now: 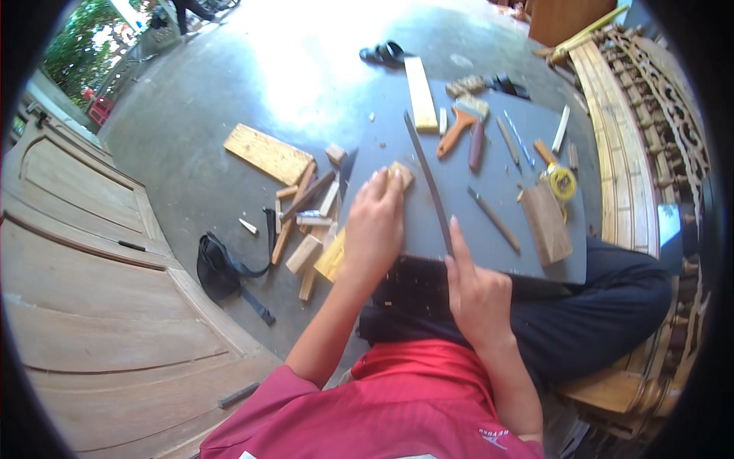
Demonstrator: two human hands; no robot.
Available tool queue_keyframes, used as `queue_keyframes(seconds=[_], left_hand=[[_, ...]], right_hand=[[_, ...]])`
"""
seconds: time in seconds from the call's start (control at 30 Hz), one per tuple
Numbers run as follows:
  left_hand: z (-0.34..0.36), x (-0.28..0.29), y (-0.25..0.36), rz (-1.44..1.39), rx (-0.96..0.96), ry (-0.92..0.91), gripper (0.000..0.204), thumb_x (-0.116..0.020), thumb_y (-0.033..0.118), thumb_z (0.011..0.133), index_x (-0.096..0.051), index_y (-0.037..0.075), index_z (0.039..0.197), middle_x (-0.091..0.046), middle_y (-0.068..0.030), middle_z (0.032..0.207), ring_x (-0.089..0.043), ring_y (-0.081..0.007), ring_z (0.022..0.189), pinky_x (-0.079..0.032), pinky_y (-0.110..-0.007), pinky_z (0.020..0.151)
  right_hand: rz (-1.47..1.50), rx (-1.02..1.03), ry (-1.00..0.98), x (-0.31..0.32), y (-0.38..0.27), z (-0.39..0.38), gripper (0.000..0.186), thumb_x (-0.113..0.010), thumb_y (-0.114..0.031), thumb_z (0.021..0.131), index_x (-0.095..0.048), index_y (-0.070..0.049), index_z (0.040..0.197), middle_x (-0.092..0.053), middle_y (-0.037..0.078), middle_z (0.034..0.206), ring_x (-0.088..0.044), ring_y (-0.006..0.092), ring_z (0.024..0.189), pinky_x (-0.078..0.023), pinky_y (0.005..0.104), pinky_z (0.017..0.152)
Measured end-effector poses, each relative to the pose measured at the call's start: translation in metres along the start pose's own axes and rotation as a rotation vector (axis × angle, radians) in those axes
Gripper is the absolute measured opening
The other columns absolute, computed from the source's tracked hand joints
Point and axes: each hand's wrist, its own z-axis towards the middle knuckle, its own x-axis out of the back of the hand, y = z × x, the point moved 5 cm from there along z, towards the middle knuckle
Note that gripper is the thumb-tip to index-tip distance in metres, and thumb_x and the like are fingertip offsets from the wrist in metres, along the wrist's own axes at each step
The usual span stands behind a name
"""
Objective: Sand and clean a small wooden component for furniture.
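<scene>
Gripping, left: left hand [379, 206] clamped over small wood block [406, 177], thumb hidden.
Gripping, right: right hand [480, 302] closed on near end of long dark tool [428, 176], index finger laid along it; exact hold partly hidden.
Block position: near left edge of grey worktop [413, 229], sticking out past left fingertips.
Tool position: slanting across worktop, far end up and left, just beside block, visible gap between the 2.
Worktop, right half: orange-handled brush [459, 130], dark red handle [476, 145], yellow tape measure [562, 182], thick brown block [547, 226], slim pointed tool [495, 220].
Worktop, far edge: pale board [420, 96], lying lengthwise.
Floor, left: yellowish board [267, 153], wood offcuts in a heap, black bag [220, 269] with strap.
</scene>
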Motion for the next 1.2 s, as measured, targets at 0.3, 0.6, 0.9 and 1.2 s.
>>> queue_keyframes(seconds=[0.3, 0.6, 0.9, 1.2], left_hand=[[-0.0013, 0.0018, 0.0003, 0.013, -0.002, -0.016, 0.036, -0.062, 0.01, 0.105, -0.067, -0.005, 0.137, -0.065, -0.0289, 0.142, -0.063, -0.0453, 0.13, -0.05, -0.049, 0.111], [0.0042, 0.0014, 0.0013, 0.009, 0.007, -0.026, 0.037, -0.061, 0.011, 0.105, -0.067, -0.004, 0.138, -0.064, -0.0281, 0.143, -0.062, -0.0446, 0.131, -0.049, -0.049, 0.112], [0.0003, 0.002, 0.0033, -0.008, 0.013, -0.078, 0.044, -0.058, 0.002, 0.098, -0.06, -0.006, 0.141, -0.062, -0.0306, 0.143, -0.06, -0.0468, 0.134, -0.047, -0.051, 0.114], [0.0008, 0.0011, 0.0014, -0.007, 0.021, -0.09, 0.044, -0.057, 0.003, 0.099, -0.06, -0.005, 0.143, -0.062, -0.0298, 0.145, -0.059, -0.0467, 0.136, -0.046, -0.051, 0.116]], right_hand=[[0.047, -0.032, -0.024, 0.005, -0.004, -0.0006, 0.059, -0.063, -0.018, 0.107, -0.048, -0.006, 0.162, -0.056, 0.01, 0.057, -0.061, 0.0314, 0.05, -0.048, 0.046, 0.054], [0.054, -0.033, -0.05, -0.0011, -0.0042, -0.0031, 0.058, -0.062, -0.02, 0.107, -0.048, -0.006, 0.162, -0.059, 0.01, 0.058, -0.063, 0.0315, 0.051, -0.05, 0.0464, 0.055], [0.052, -0.051, -0.05, -0.0007, -0.0043, -0.0079, 0.058, -0.064, -0.021, 0.107, -0.05, -0.007, 0.161, -0.059, 0.009, 0.057, -0.064, 0.031, 0.051, -0.05, 0.0462, 0.054], [0.071, -0.041, -0.038, 0.0, -0.0046, -0.0063, 0.058, -0.064, -0.021, 0.106, -0.05, -0.007, 0.16, -0.059, 0.008, 0.057, -0.063, 0.0307, 0.05, -0.051, 0.0464, 0.054]])
